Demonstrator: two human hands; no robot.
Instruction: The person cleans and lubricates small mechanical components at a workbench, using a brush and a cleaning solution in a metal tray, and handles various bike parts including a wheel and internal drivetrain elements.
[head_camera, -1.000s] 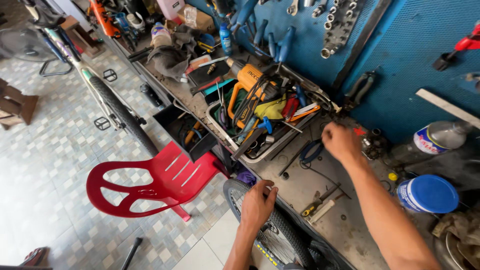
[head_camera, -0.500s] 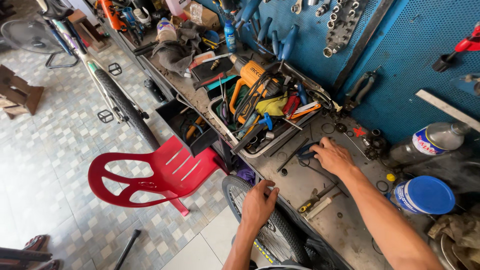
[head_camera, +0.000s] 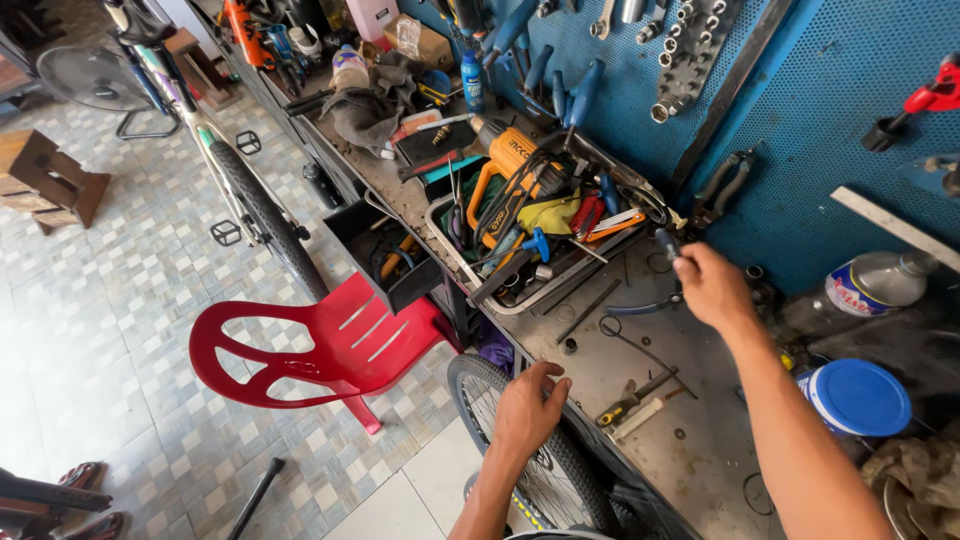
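My left hand (head_camera: 528, 410) curls over the top of a bicycle wheel (head_camera: 478, 400) that stands against the front edge of the workbench (head_camera: 690, 460). My right hand (head_camera: 712, 285) is raised over the bench and closed on blue-handled pliers (head_camera: 640, 306). One handle sticks out to the left of the hand and the other end pokes up above the thumb. A grey tool tray (head_camera: 470, 278) packed with cables and hand tools lies just left of that hand.
A red plastic chair (head_camera: 330, 350) stands left of the wheel. A bicycle (head_camera: 250, 200) leans along the bench. A screwdriver (head_camera: 630, 400) and washers lie on the bench. A blue-lidded tub (head_camera: 855, 395) sits at the right. Tools hang on the blue pegboard (head_camera: 800, 150).
My right hand came down onto the bench, closed on the blue-handled pliers and lifted them towards the pegboard. My left hand stayed on the wheel.
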